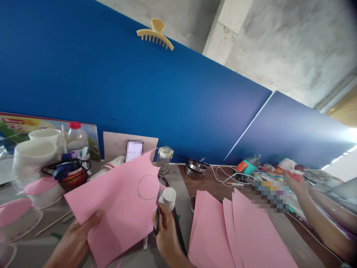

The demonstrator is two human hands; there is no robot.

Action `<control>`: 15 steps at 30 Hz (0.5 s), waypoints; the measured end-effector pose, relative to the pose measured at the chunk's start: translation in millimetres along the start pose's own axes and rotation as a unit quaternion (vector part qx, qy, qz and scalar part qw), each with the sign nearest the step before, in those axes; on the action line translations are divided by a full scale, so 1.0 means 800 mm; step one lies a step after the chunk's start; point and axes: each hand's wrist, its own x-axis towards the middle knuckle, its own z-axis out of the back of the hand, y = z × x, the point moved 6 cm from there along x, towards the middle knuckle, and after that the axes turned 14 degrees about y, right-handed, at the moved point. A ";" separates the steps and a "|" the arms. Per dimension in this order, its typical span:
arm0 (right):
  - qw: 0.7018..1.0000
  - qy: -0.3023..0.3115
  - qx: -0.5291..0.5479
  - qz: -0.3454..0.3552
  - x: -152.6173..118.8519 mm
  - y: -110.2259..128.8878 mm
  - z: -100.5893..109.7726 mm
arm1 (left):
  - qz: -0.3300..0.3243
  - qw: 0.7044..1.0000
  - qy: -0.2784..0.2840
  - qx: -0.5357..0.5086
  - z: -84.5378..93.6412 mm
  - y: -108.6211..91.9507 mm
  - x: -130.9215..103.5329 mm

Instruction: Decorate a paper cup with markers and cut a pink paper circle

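Above the bench [173,175], my left hand [74,238] fingers grip a pink sheet [117,204]; my right hand [166,232] clenches scissors [158,208], cutting it.

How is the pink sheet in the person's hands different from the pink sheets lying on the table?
The held pink sheet is single and lifted by the left hand; the pink sheets on the table lie fanned in a stack. The held one bears a drawn circle and meets scissors; the stack looks unmarked. Both are the same pink.

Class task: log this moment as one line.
left hand: holds pink sheet | right hand: scissors cutting at drawn circle
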 end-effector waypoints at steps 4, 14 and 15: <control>1.000 -0.006 0.002 -0.009 -0.001 -0.009 0.000 | 0.009 1.000 -0.001 0.007 0.008 0.002 0.005; 1.000 0.000 -0.003 -0.013 -0.003 -0.016 -0.001 | -0.015 0.999 0.014 0.046 0.021 -0.006 0.015; 1.000 0.003 0.001 -0.012 -0.003 -0.016 -0.001 | -0.008 0.999 0.026 0.046 0.021 -0.007 0.015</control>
